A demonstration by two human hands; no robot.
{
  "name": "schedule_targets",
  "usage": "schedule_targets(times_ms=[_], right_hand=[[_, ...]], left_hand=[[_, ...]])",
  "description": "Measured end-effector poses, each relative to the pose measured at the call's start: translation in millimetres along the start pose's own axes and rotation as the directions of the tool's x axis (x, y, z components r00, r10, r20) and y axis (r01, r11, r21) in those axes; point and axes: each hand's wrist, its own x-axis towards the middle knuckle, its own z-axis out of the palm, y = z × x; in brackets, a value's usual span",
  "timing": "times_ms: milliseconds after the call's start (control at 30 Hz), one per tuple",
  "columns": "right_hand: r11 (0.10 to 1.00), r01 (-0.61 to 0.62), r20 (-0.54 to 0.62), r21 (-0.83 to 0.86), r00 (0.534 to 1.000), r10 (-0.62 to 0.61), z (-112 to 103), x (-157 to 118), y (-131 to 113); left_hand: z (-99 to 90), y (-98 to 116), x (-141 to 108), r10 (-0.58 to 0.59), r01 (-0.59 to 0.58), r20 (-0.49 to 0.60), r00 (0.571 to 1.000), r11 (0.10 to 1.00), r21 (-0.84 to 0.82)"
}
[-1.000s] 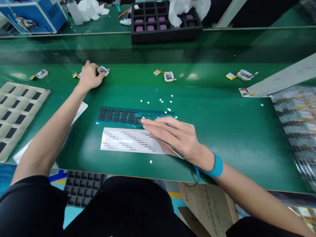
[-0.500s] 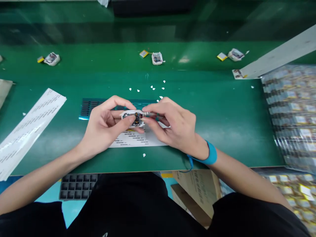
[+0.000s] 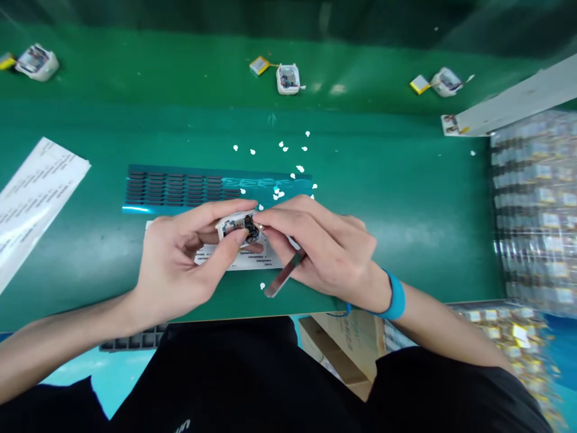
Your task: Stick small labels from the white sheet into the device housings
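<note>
My left hand [image 3: 178, 267] grips a small white plastic housing [image 3: 238, 229] with a circuit board showing inside it, holding it above a printed white label sheet [image 3: 238, 260]. My right hand [image 3: 327, 246] is shut on a pair of steel tweezers [image 3: 285, 274], whose tips are at the housing and hidden by my fingers. A blue-green sheet of black pads [image 3: 180, 187] lies just beyond my hands. Similar white housings [image 3: 288, 79] and small yellow batteries [image 3: 259, 65] lie farther along the green mat [image 3: 383, 180].
Several white flecks are scattered on the mat. A long white label strip [image 3: 38, 192] lies at the left, and a clear bag of packaged batteries [image 3: 536, 204] at the right. A white rail [image 3: 514, 103] crosses the upper right. Cardboard [image 3: 342, 343] sits below the mat's front edge.
My left hand has come back from the far mat and holds a housing in front of me. The tweezers in my right hand have moved to it. The view has tilted down.
</note>
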Motion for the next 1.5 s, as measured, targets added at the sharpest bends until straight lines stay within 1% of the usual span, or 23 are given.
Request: schedule_targets(times_ms=[100,167,300,367,500,567,633,700,800,867,933,1067,1133,1200,1267,1333,1433,1500], right_hand=[[0.999,0.036,0.059,-0.014,0.998,-0.035,-1.8,0.3,3.0],[0.999,0.029,0.078,0.030,0.996,-0.031,-1.0,0.8,7.1],[0.968,-0.026,0.105,0.249,0.994,0.000,1.5,2.9,14.9],[0.964,-0.035,0.108,0.265,0.994,0.007,2.4,4.3,16.0],[0.971,-0.096,0.052,0.220,0.995,0.087,6.3,5.2,12.6],[0.978,-0.096,0.015,0.187,0.995,0.094,8.6,3.7,11.4],[0.989,-0.049,-0.020,0.142,0.998,0.053,9.7,1.2,12.0],[0.999,0.031,-0.049,0.044,0.998,-0.029,9.1,-1.4,14.3],[0.975,0.166,-0.011,-0.146,0.985,-0.170,6.1,-3.6,17.9],[0.956,0.215,0.031,-0.199,0.977,-0.213,4.9,-3.7,19.6],[0.954,0.209,0.022,-0.213,0.978,-0.210,5.7,-3.2,20.7],[0.963,0.050,-0.025,-0.265,0.998,-0.058,9.9,-2.5,22.8],[0.968,0.020,0.003,-0.250,1.000,-0.020,9.7,-2.4,23.6],[0.973,0.087,0.041,-0.214,0.996,-0.080,6.4,-2.2,23.9],[0.964,0.184,0.090,-0.192,0.981,-0.169,1.0,-1.7,23.7],[0.953,0.248,0.127,-0.175,0.965,-0.228,-4.1,-1.3,23.3],[0.955,0.258,0.152,-0.144,0.960,-0.236,-6.0,-1.1,21.9],[0.959,0.243,0.118,-0.147,0.967,-0.227,-2.9,-1.7,19.8]], left_hand=[[-0.9,1.3,0.7,0.035,-0.034,-0.007,0.999,0.994,0.103],[-2.5,1.0,2.8,0.033,-0.032,-0.003,0.999,0.990,0.134],[-6.6,0.2,7.4,-0.009,0.010,-0.013,1.000,0.997,0.081],[-8.4,0.3,8.4,-0.027,0.028,-0.012,1.000,0.998,0.065],[-10.2,-0.1,8.3,-0.040,0.036,0.038,0.998,0.993,0.110],[-10.3,-0.6,8.6,-0.052,0.045,0.074,0.996,0.995,0.092],[-10.1,-0.6,9.5,-0.071,0.066,0.097,0.993,0.996,0.054],[-9.9,0.0,10.8,-0.086,0.084,0.108,0.990,0.996,0.024],[-10.1,1.6,12.4,-0.107,0.109,0.121,0.987,0.994,-0.017],[-10.7,2.1,13.0,-0.128,0.133,0.136,0.982,0.991,-0.027],[-11.3,2.0,13.4,-0.150,0.155,0.148,0.978,0.987,-0.027],[-12.6,0.2,14.4,-0.182,0.185,0.157,0.971,0.983,-0.002],[-12.9,-0.9,14.6,-0.209,0.214,0.152,0.966,0.977,-0.016],[-13.0,-2.0,14.3,-0.229,0.239,0.149,0.962,0.970,-0.052],[-13.0,-3.1,13.8,-0.230,0.244,0.154,0.961,0.967,-0.076],[-13.0,-3.8,13.4,-0.230,0.244,0.152,0.961,0.967,-0.077],[-12.6,-3.5,13.1,-0.236,0.249,0.153,0.960,0.966,-0.075],[-11.3,-2.3,12.3,-0.245,0.258,0.146,0.958,0.963,-0.073]])
